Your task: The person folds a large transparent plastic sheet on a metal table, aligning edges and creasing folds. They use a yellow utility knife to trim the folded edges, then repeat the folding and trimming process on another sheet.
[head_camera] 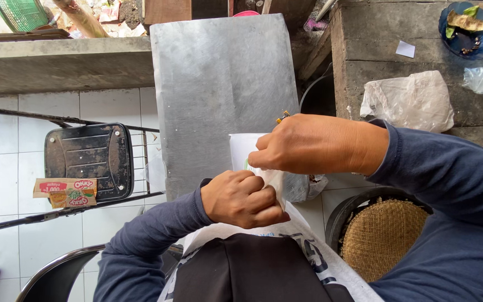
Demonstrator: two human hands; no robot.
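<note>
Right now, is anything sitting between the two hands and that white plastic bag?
Nothing visible does. The left hand and the right hand both already grip the white plastic bag directly, above the grey metal sheet.

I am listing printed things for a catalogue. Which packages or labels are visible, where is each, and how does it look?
Flat carton: lying on the black folding chair at left, rectangular, brown with red and green print.
White packet: centre, pinched between left hand and right hand, small green mark.
Paper slip: on the grey bench, upper right, white.
</note>
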